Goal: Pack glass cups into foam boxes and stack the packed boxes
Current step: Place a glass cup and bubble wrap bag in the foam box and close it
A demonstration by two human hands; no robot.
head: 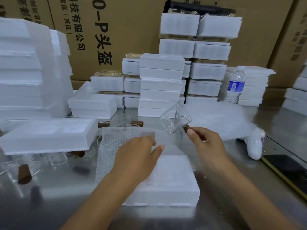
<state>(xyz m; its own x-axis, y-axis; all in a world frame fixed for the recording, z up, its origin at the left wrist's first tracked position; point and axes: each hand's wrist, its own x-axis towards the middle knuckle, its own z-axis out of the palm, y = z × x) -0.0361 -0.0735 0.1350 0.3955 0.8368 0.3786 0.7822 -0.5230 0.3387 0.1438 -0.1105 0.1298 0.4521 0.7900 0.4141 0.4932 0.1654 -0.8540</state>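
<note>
My right hand [205,140] grips the brown wooden handle of a clear glass cup [176,119] and holds it tilted in the air above the table. My left hand [141,153] lies flat, fingers spread, on a sheet of bubble wrap [116,140]. The sheet drapes over a white foam box [171,183] that sits on the steel table in front of me. More glass cups with brown handles [25,173] stand at the left, partly under a foam lid [48,135]. A stack of foam boxes [161,83] rises behind.
Tall piles of foam pieces [25,68] fill the left side, and more boxes [207,47] stand at the back before cardboard cartons. A water bottle [235,85] stands at the right. Loose bubble wrap [221,118] and a white device [255,146] lie right of my hands.
</note>
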